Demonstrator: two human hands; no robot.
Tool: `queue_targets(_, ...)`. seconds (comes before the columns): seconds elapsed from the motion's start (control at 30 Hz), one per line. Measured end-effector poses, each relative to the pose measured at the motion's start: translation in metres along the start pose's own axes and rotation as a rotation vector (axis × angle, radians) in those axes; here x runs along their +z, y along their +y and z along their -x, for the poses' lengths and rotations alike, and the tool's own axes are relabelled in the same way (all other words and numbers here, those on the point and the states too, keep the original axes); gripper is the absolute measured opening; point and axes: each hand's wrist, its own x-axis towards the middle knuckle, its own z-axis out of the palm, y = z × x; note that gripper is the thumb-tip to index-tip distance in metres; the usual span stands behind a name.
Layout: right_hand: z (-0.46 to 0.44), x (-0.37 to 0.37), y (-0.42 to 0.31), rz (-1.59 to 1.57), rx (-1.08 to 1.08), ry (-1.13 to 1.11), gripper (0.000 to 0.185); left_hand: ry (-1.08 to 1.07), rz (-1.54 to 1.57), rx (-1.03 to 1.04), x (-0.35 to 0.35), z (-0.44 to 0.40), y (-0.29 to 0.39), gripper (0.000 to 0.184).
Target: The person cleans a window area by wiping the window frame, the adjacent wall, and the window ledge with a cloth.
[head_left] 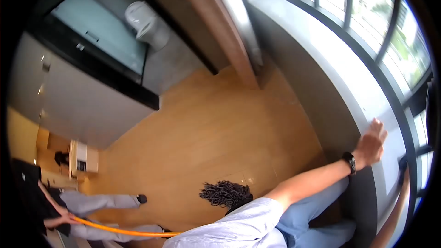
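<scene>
My left hand (371, 144), below a black wristwatch (350, 162), is at the pale window sill (342, 80). Its fingers look loosely apart, with nothing seen in them. Lower on the right, my right hand (406, 177) is small and partly hidden beside the dark window frame (389, 80). It seems closed on a small dark thing (403, 162) that I cannot make out. My grey sleeve and blue jeans show at the bottom.
Another person (30, 186) at lower left holds an orange pole (117, 230). A dark stringy mop head (225, 193) lies on the wood-look floor (193, 133). A toilet (151, 30) and glass panel (101, 27) stand beyond a doorway. A wooden desk (91, 158) is at left.
</scene>
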Motion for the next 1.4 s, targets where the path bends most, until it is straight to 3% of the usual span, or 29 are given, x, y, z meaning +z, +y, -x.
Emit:
queue_targets(0.1,-0.011,-0.033,-0.056,-0.12,0.034,-0.016,0.04,-0.067,-0.015,-0.012,-0.038,-0.004,0.005,0.055)
queue_targets(0.17,0.02,-0.112,-0.106,-0.063,0.052,-0.01,0.04,-0.02,0.031,-0.005,-0.095,-0.002,0.009,0.052)
queue_targets(0.23,0.056,-0.174,-0.143,-0.01,0.057,-0.126,0.039,-0.003,0.051,-0.015,-0.106,-0.006,0.013,0.048)
queue_targets(0.27,0.077,-0.187,-0.15,0.0,0.057,-0.227,0.037,0.004,0.034,-0.015,-0.094,-0.007,0.013,0.048)
queue_targets(0.33,0.1,-0.195,-0.158,-0.094,0.055,-0.18,0.034,-0.01,0.032,-0.018,-0.094,-0.003,0.011,0.048)
queue_targets(0.43,0.078,-0.196,-0.161,-0.151,0.024,-0.084,0.03,0.076,0.08,0.003,-0.117,-0.015,0.014,0.046)
queue_targets(0.5,0.036,-0.224,-0.205,-0.155,-0.021,-0.047,0.032,0.212,0.071,0.084,-0.133,-0.022,0.014,0.035)
queue_targets(0.53,0.024,-0.226,-0.226,-0.393,0.047,0.015,0.035,0.163,0.111,0.115,-0.135,-0.022,0.006,0.027)
queue_targets(0.57,0.004,-0.261,-0.26,-0.434,0.254,-0.183,0.04,0.12,0.098,0.114,-0.153,-0.026,0.009,0.022)
queue_targets(0.63,0.0,-0.265,-0.258,-0.232,0.12,-0.081,0.045,0.078,-0.029,0.146,-0.174,-0.031,0.018,0.023)
queue_targets(0.67,-0.004,-0.275,-0.26,-0.155,0.199,-0.19,0.043,0.063,-0.057,0.113,-0.177,-0.034,0.019,0.024)
queue_targets(0.73,-0.002,-0.276,-0.263,-0.06,0.128,0.03,0.045,0.082,-0.047,0.077,-0.19,-0.039,0.025,0.025)
queue_targets(0.83,-0.022,-0.269,-0.239,-0.025,0.107,-0.161,0.043,0.124,-0.051,0.076,-0.203,-0.046,0.031,0.026)
queue_targets(0.87,-0.042,-0.264,-0.234,0.288,0.028,-0.558,0.041,0.122,0.062,0.018,-0.202,-0.052,0.027,0.026)
queue_targets(0.9,-0.051,-0.195,-0.167,0.313,-0.245,-0.397,0.05,0.234,0.136,0.075,-0.188,-0.061,0.011,0.024)
queue_targets(0.93,-0.066,-0.168,-0.139,0.033,-0.243,-0.255,0.047,0.254,0.146,0.067,-0.185,-0.068,0.003,0.026)
queue_targets(1.03,-0.12,-0.17,-0.132,-0.236,0.172,-0.378,0.047,0.162,0.046,-0.052,-0.181,-0.083,-0.002,0.05)
queue_targets(1.07,-0.11,-0.132,-0.061,0.025,0.003,-0.268,0.054,0.092,-0.031,-0.068,-0.168,-0.078,0.02,0.055)
queue_targets(1.1,-0.106,-0.127,-0.07,0.01,-0.015,-0.286,0.054,0.104,-0.135,-0.063,-0.169,-0.076,0.017,0.05)
queue_targets(1.23,-0.1,-0.141,-0.054,-0.096,0.158,-0.271,0.054,0.107,-0.087,-0.065,-0.151,-0.069,0.023,0.046)
queue_targets(1.3,-0.063,-0.101,-0.004,0.152,-0.243,-0.103,0.05,0.039,-0.081,-0.086,-0.124,-0.035,0.03,0.045)
queue_targets(1.33,-0.056,-0.103,0.0,0.163,-0.255,-0.12,0.05,0.035,-0.067,-0.104,-0.125,-0.028,0.031,0.045)
queue_targets(1.4,-0.047,-0.104,-0.008,-0.158,0.023,-0.212,0.046,0.059,-0.094,-0.024,-0.124,-0.019,0.025,0.044)
